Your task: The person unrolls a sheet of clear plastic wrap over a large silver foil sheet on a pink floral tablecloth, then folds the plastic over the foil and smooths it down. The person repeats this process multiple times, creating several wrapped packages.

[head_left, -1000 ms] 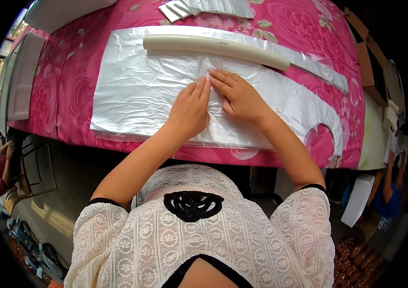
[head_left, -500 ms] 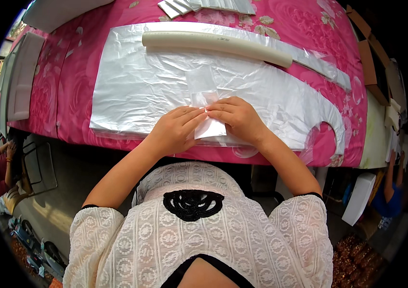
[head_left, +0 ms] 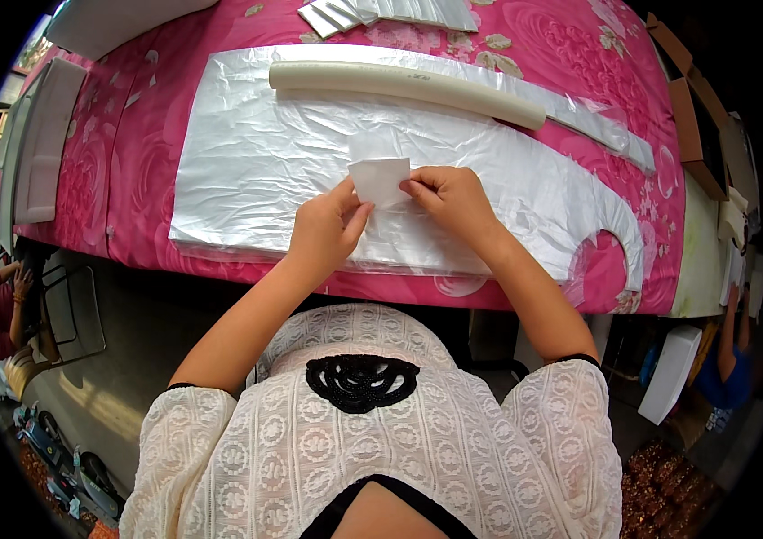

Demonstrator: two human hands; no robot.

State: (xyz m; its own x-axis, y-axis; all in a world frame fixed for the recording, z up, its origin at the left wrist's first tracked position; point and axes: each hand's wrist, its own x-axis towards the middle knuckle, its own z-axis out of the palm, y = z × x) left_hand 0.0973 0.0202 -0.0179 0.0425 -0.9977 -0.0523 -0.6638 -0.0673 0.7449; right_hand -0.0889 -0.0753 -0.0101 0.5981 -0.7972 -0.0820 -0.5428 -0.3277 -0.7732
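1. Hands apart, both closed on one thing: left hand (head_left: 329, 223) grips the left edge of a small white square (head_left: 381, 182), right hand (head_left: 453, 202) pinches its right edge.
2. Location: square held between the hands, over the large silvery plastic sheet (head_left: 256, 171) on the pink-clothed desk (head_left: 143, 171).
3. Change: half a second ago the fingertips met, pressing near the sheet's front edge; now they have separated and the piece stands tilted up, farther from the body.
4. Judgement: pressing has given way to holding; piece looks folded, layers unclear.
5. Count: hands, 2; square, 1; pale tube (head_left: 408, 85) lying across the sheet, 1; narrow plastic strip (head_left: 611, 135) right of it, 1, perhaps joined to the sheet. Translucent patch (head_left: 377, 142) behind the square, 1, possibly the same piece.
6. Flat white packets (head_left: 417, 13), far side: several, overlapping; exact number not readable.
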